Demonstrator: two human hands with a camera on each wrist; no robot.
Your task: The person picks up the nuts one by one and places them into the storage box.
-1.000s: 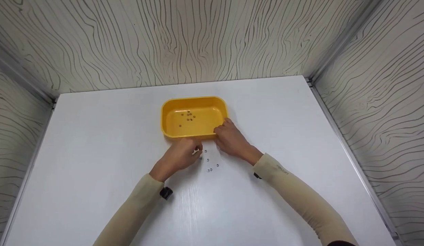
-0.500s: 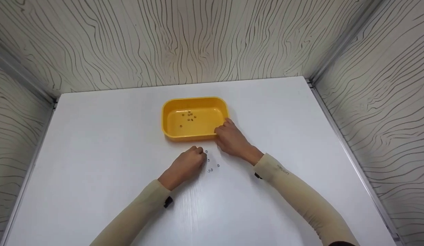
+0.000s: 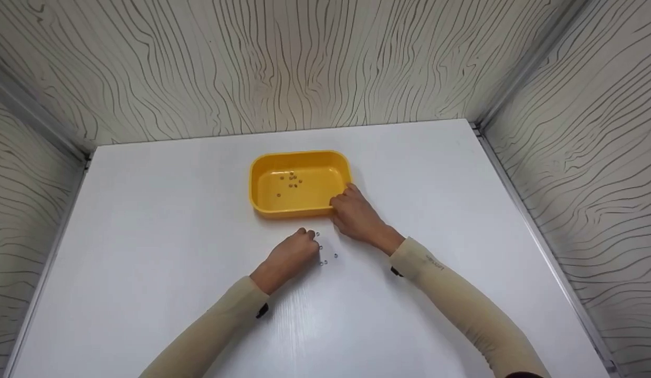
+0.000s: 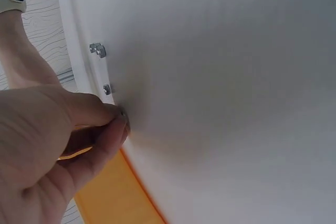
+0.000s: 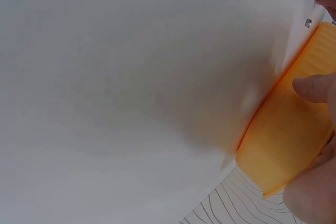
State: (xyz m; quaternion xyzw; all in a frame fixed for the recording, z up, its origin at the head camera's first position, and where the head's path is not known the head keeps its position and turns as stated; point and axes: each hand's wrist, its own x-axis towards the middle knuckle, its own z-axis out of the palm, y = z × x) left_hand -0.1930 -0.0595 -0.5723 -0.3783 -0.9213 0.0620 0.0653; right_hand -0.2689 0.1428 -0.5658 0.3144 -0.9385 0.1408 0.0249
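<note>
My left hand (image 3: 294, 255) is over the table just in front of a yellow plastic bin (image 3: 289, 213). In the left wrist view, its thumb and fingertip pinch a small metal nut (image 4: 123, 113), mostly hidden between them. Several loose nuts (image 3: 336, 256) lie beside that hand on the white surface; two sit close together (image 4: 98, 50). My right hand (image 3: 359, 216) grips the bin's near right corner, thumb on the outer wall and fingers over the rim. Inside the bin, several more nuts (image 3: 291, 178) are scattered toward the left.
The white table (image 3: 163, 210) extends to both sides of the bin. Behind it rises a wood-grain patterned panel (image 3: 283, 63), with another panel (image 3: 609, 157) on the right. Metal frame strips run along the table's side edges.
My left hand has come back from the bin's front wall toward the loose nuts, then shifted slightly right and now pinches one. The right hand has stayed at the bin's corner.
</note>
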